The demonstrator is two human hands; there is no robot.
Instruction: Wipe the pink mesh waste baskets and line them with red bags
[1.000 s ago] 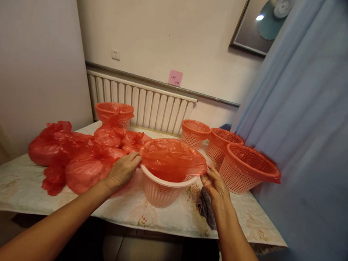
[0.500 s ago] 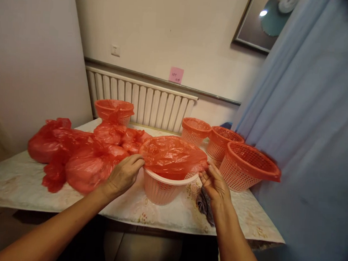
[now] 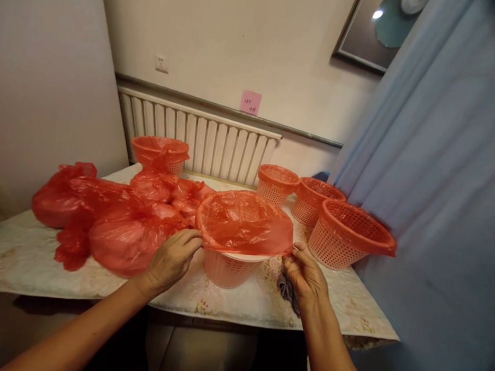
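Note:
A white perforated basket (image 3: 229, 271) stands upright near the table's front edge. A thin red plastic bag (image 3: 246, 223) lies in its mouth and over its rim, with the near edge stretched across the front. My left hand (image 3: 174, 259) pinches the bag's edge at the left of the basket. At the right, my right hand (image 3: 307, 273) is closed on the bag's other corner, which sticks out past the rim. A dark crumpled cloth (image 3: 287, 291) lies on the table beside my right wrist.
Red knotted bags (image 3: 122, 237) fill the table's left side, with a red-lined basket (image 3: 161, 151) behind them. Several lined baskets stand at the right, the nearest (image 3: 335, 244) beside a blue curtain (image 3: 426, 215). A radiator (image 3: 200, 145) runs behind the flowered tablecloth (image 3: 226, 307).
The bag's near edge has been pulled forward and down, now covering most of the basket's front rim. Both hands keep their hold; the view has shifted slightly.

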